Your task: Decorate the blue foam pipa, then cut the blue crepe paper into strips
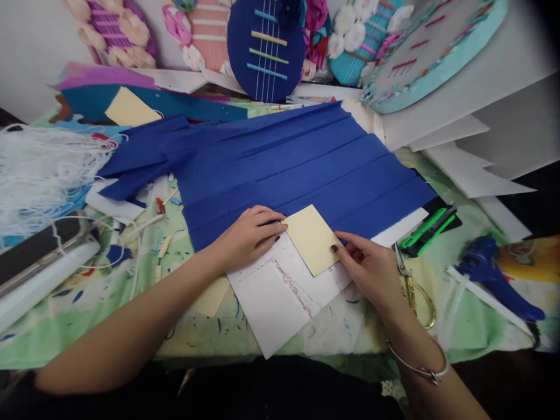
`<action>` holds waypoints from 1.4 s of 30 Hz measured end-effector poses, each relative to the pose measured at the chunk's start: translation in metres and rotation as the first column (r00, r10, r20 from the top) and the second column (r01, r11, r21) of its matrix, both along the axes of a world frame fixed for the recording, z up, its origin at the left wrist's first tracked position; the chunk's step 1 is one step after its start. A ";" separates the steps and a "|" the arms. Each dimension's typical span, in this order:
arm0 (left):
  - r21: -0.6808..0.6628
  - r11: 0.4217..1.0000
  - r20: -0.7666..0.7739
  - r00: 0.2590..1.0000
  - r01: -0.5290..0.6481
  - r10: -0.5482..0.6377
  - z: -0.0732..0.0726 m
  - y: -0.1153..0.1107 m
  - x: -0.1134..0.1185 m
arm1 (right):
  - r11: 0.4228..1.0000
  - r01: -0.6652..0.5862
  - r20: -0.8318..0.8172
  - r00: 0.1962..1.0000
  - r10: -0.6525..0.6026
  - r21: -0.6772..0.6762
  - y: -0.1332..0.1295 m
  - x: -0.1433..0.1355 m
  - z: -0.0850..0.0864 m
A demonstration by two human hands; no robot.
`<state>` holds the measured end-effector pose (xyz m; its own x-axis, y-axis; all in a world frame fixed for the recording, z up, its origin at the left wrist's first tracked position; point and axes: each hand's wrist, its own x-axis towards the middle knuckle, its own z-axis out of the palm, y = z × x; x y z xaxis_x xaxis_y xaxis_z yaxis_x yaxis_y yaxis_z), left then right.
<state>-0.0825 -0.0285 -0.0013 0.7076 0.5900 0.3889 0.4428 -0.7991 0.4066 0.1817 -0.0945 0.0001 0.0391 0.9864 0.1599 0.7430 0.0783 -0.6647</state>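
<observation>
A square of pale yellow card lies tilted over a white sheet with a torn, reddish streak and the near edge of a large piece of folded blue crepe paper. My right hand pinches the card's right corner between thumb and fingers. On the other side, my left hand rests flat with its fingers stretched out, the fingertips touching the card's left corner and the blue paper. Part of the white sheet is hidden under the card and the blue paper.
Gold-handled scissors, a green cutter and a blue glue gun lie to the right. White string and a phone are at left. Decorated paper guitars stand behind. Paper scraps litter the green cloth.
</observation>
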 end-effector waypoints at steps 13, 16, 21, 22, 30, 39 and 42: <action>0.015 1.000 -0.018 1.000 -0.019 0.019 0.000 -0.002 0.002 | 0.998 -0.025 -0.030 0.999 0.024 -0.052 0.003 0.004 0.004; 0.015 1.000 -0.021 1.000 -0.015 0.015 0.002 -0.002 0.002 | 0.998 -0.033 -0.030 0.999 0.031 -0.057 0.003 0.004 0.003; 0.023 1.000 -0.031 0.999 -0.011 0.012 0.003 -0.001 0.002 | 0.997 -0.030 -0.045 0.999 0.027 -0.068 0.001 0.004 0.005; 0.025 1.000 -0.035 0.999 -0.012 0.012 0.002 -0.002 0.002 | 0.998 -0.028 -0.043 0.999 0.025 -0.065 0.001 0.004 0.005; 0.026 1.000 -0.041 0.999 -0.015 0.016 0.001 -0.002 0.002 | 0.999 -0.024 -0.046 0.999 0.022 -0.039 0.002 0.004 0.001; 0.017 1.000 -0.026 1.000 -0.018 0.018 0.001 -0.002 0.003 | 0.999 -0.035 -0.065 0.997 0.032 -0.037 0.002 0.004 0.001; 0.030 0.999 -0.027 0.999 -0.018 0.019 0.001 -0.002 0.003 | 0.999 -0.037 -0.064 0.997 0.035 -0.037 0.002 0.004 0.001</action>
